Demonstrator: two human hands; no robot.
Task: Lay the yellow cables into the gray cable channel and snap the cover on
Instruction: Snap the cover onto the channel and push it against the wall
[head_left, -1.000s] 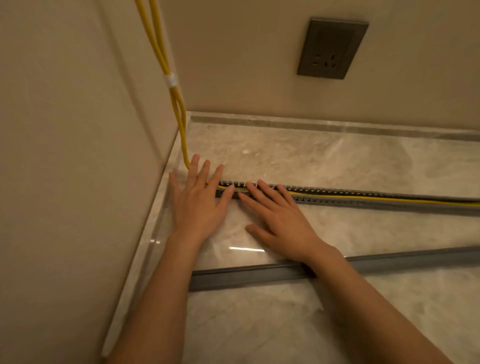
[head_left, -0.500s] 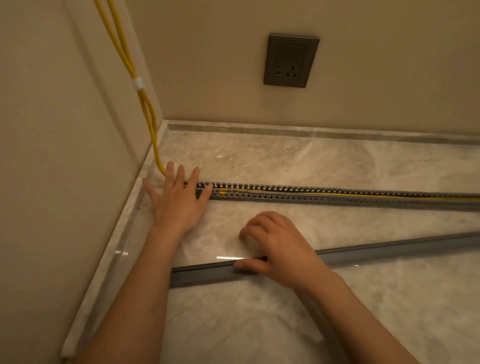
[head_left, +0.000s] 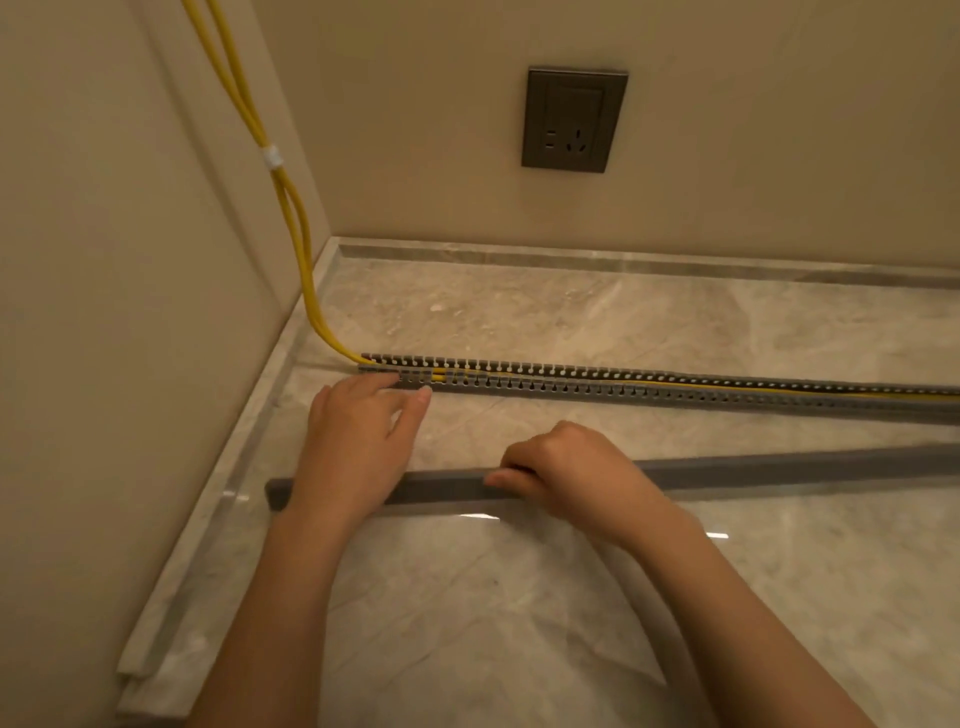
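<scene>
Two yellow cables (head_left: 296, 228) come down the corner of the walls, bound by a white tie, and run inside the gray slotted cable channel (head_left: 623, 382) that lies on the marble floor. The gray cover (head_left: 753, 467) lies on the floor nearer to me, roughly parallel to the channel. My left hand (head_left: 358, 441) rests over the cover's left part, its fingertips touching the channel's near wall at its left end. My right hand (head_left: 566, 467) is curled around the cover, thumb on its near edge.
A dark wall socket (head_left: 574, 118) sits on the back wall above the floor. A marble skirting (head_left: 623, 260) runs along the back wall and the left wall. A beige wall stands close on the left.
My right hand has left the channel, come back to the cover and closed on it. My left hand has slid back from the cable bend; its fingers have curled.
</scene>
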